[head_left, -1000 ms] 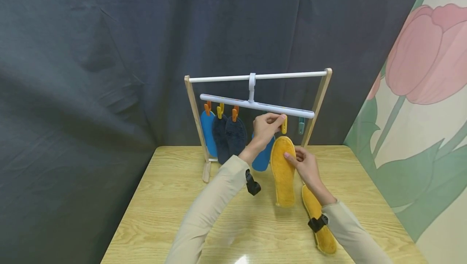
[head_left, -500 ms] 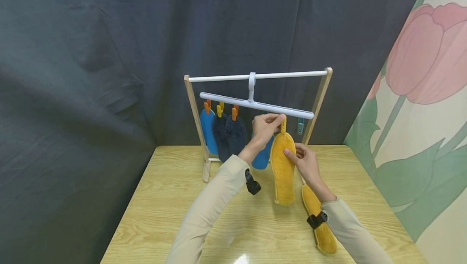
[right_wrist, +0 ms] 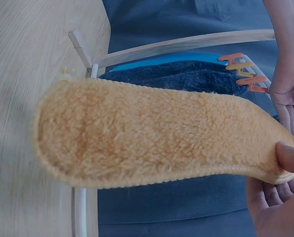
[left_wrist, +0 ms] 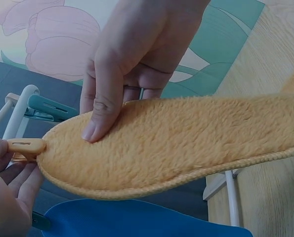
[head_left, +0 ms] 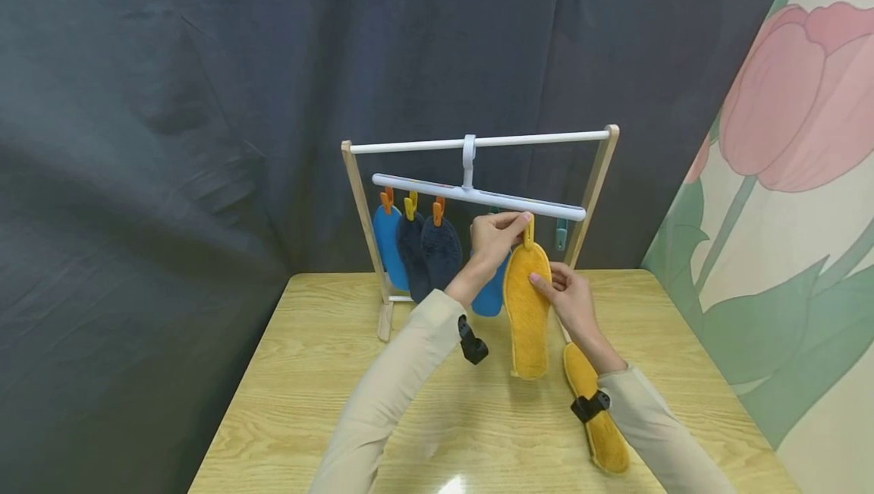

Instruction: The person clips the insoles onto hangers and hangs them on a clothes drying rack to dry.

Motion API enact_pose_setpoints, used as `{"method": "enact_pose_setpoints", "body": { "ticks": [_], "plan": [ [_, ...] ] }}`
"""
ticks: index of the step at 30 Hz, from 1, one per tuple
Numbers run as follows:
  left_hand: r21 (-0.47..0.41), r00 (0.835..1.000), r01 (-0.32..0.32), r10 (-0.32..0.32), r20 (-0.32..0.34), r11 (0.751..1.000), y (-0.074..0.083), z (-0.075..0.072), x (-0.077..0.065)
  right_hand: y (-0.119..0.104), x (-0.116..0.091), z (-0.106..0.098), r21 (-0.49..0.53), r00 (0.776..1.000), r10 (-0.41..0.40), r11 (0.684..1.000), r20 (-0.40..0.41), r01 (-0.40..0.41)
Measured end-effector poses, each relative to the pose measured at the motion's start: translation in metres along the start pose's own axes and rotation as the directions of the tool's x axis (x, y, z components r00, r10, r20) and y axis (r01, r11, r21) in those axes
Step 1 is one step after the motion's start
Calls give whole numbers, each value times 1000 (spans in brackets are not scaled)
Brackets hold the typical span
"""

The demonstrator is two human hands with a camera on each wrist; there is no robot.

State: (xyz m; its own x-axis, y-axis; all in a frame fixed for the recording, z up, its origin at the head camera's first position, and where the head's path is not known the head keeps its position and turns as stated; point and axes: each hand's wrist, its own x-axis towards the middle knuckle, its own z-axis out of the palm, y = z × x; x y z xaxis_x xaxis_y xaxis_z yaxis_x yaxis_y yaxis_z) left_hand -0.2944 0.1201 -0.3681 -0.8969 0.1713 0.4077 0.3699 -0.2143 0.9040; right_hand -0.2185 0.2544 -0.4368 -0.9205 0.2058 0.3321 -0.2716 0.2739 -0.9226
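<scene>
A yellow fuzzy insole (head_left: 526, 312) hangs upright below the right half of the white hanger (head_left: 522, 204). My right hand (head_left: 572, 303) pinches its right edge near the top, thumb on the fuzzy face and fingers behind. My left hand (head_left: 493, 243) pinches a yellow clothespin (left_wrist: 27, 145) under the hanger bar. The clothespin meets the insole's rounded top end; how deep it bites is hard to see. Behind the left hand hangs a blue insole (head_left: 489, 297). A second yellow insole (head_left: 608, 445) lies on the table under the right forearm.
The hanger hooks on a white rod (head_left: 410, 146) of a wooden stand (head_left: 592, 187) and tilts down to the right. On its left half, clothespins hold another blue insole (head_left: 386, 232) and two dark fuzzy insoles (head_left: 442, 255). A teal clothespin (head_left: 561, 234) hangs at the right end.
The yellow insole has risen slightly in my right hand, closing the gap between its top end and the yellow clothespin. My left hand stays nearly in place on the clothespin.
</scene>
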Motion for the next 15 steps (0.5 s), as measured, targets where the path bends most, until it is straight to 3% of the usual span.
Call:
{"method": "enact_pose_setpoints", "body": {
  "ticks": [15],
  "plan": [
    [42,1000,6,-6,-20,999,0,1,0,-8,6,0,14,1000,2,1000,3,-2]
  ]
}}
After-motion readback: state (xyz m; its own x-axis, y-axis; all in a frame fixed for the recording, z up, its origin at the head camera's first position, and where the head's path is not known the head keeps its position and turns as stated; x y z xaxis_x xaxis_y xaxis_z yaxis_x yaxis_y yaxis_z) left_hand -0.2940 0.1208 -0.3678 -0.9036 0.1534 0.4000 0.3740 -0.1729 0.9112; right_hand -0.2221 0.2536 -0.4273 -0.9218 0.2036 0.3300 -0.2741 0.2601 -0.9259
